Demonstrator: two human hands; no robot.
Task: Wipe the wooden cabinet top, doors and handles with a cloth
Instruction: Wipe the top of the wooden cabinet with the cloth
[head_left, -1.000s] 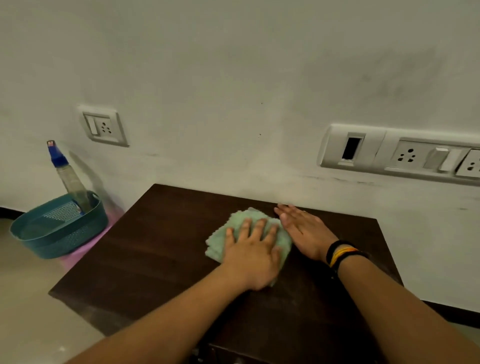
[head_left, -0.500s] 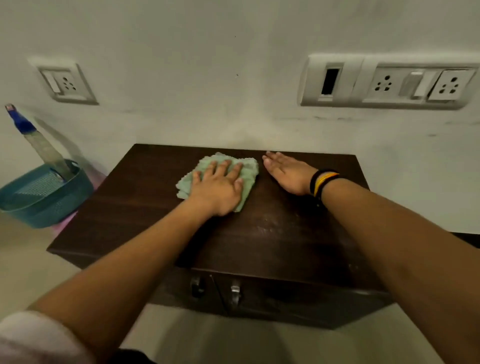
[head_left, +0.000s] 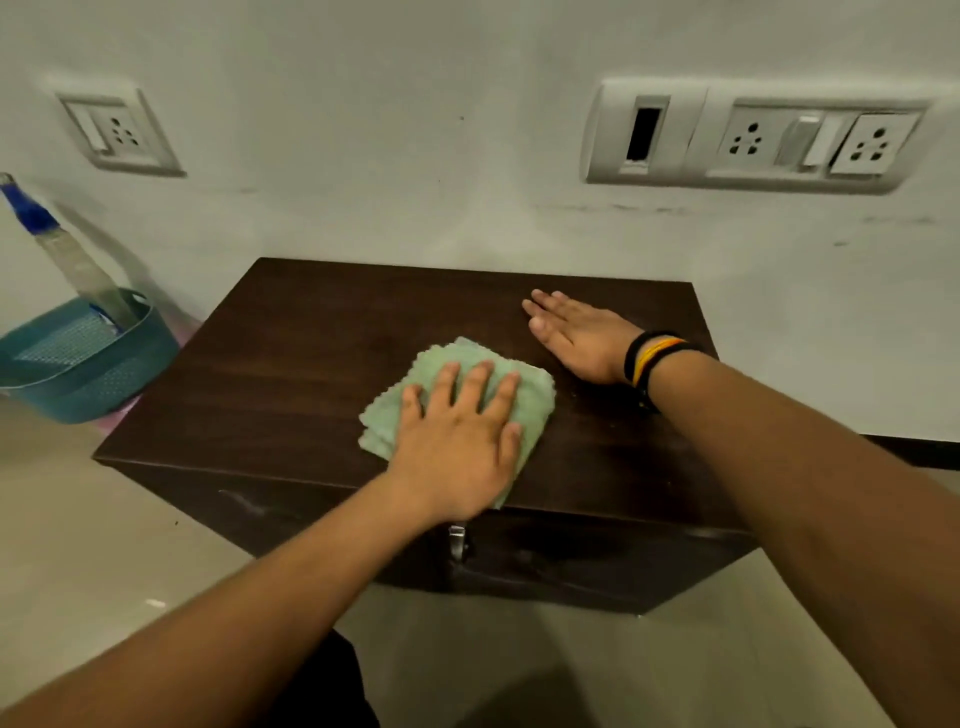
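A dark wooden cabinet (head_left: 291, 364) stands against the white wall. A folded pale green cloth (head_left: 462, 364) lies on its top near the front edge. My left hand (head_left: 462, 447) presses flat on the cloth with fingers spread. My right hand (head_left: 576, 338) rests flat on the bare top to the right of the cloth, apart from it, with black and yellow bands at the wrist. A metal door handle (head_left: 457, 543) shows on the cabinet front just below my left wrist. The doors are mostly in shadow.
A teal plastic basket (head_left: 104, 374) stands on the floor left of the cabinet, holding a spray bottle (head_left: 67, 254) with a blue top. Wall sockets (head_left: 122, 132) and a switch panel (head_left: 753, 137) sit above. Tiled floor (head_left: 104, 545) lies in front.
My left hand has slid the cloth from the back of the top toward the front edge. My right hand stays flat near the back right. The camera view has shifted.
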